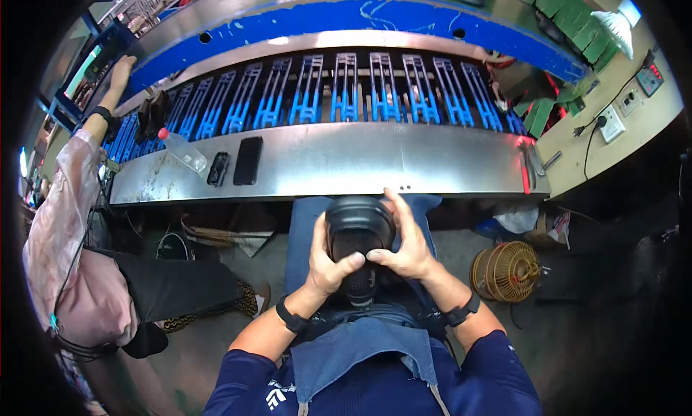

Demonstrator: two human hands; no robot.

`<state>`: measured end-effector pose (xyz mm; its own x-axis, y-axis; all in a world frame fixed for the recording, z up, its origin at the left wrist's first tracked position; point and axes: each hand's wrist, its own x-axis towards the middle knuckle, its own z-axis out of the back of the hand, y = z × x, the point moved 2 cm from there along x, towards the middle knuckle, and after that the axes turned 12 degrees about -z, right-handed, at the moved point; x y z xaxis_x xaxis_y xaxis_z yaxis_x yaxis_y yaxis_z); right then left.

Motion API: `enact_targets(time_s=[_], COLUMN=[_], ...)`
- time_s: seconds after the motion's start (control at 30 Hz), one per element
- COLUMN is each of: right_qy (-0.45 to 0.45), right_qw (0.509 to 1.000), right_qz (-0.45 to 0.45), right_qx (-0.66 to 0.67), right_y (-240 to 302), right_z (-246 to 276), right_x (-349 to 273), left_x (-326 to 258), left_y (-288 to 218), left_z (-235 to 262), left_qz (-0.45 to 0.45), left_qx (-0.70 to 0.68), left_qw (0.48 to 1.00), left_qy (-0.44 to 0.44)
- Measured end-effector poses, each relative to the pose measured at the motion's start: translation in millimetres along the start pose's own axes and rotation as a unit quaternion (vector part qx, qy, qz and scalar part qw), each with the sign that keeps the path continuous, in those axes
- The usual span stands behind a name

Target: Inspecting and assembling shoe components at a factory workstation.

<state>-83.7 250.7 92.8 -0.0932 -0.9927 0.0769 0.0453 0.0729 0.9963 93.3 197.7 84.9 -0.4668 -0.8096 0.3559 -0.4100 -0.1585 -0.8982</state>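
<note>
Over my lap I hold a black shoe point(358, 218), its rounded, glossy toe pointing away toward the bench. My left hand point(328, 263) wraps its left side, with the thumb pressed on the upper. On the other side my right hand point(408, 247) grips it, thumb on top and close to the left thumb, index finger reaching up beside the toe. The shoe's underside is hidden. A blue apron point(360, 344) covers my front and legs.
Before me runs a metal bench point(324, 157) with a row of blue racks point(346, 92) behind. A bottle point(184, 151), phone point(248, 161) and red-handled tool point(525, 167) lie there. A co-worker point(79, 272) sits at left, arm raised. A wicker basket point(508, 272) stands right.
</note>
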Motion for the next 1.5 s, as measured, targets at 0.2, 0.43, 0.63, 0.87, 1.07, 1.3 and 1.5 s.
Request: enact_targets(time_s=[0.2,0.43,0.63,0.87,1.07,1.3,1.5], right_qy=[0.013,-0.038,-0.062,-0.095,-0.129,-0.02,-0.279], right_qw=[0.997,0.999,0.996,0.993,0.981,0.976,0.953], right_qz=[-0.071,-0.01,-0.064,-0.072,-0.048,-0.099,-0.02], right_qx=[0.039,-0.031,0.026,0.007,-0.137,-0.194,-0.118], right_y=[-26.5,-66.9,-97.3,-99.7,-92.2,-45.3,-25.0], right_z=[30.8,35.1,35.9,32.9,-7.4,33.7,97.0], right_x=[20.9,44.0,55.8,59.4,35.9,-42.3,-68.3], left_x=[16.9,46.8,57.5,54.0,18.6,22.5,-41.0], left_y=[41.9,74.4,96.4,102.1,93.9,59.0,56.8], left_z=[-2.5,-2.2,-4.3,-2.5,20.2,32.1,30.1], left_qz=[0.039,0.082,0.139,0.094,0.164,0.225,0.241], left_qx=[0.035,0.117,0.159,0.224,0.123,-0.288,0.254], left_qw=[0.995,0.988,0.977,0.97,0.974,0.881,0.898], left_qy=[0.08,0.053,0.039,0.014,-0.092,-0.301,0.267])
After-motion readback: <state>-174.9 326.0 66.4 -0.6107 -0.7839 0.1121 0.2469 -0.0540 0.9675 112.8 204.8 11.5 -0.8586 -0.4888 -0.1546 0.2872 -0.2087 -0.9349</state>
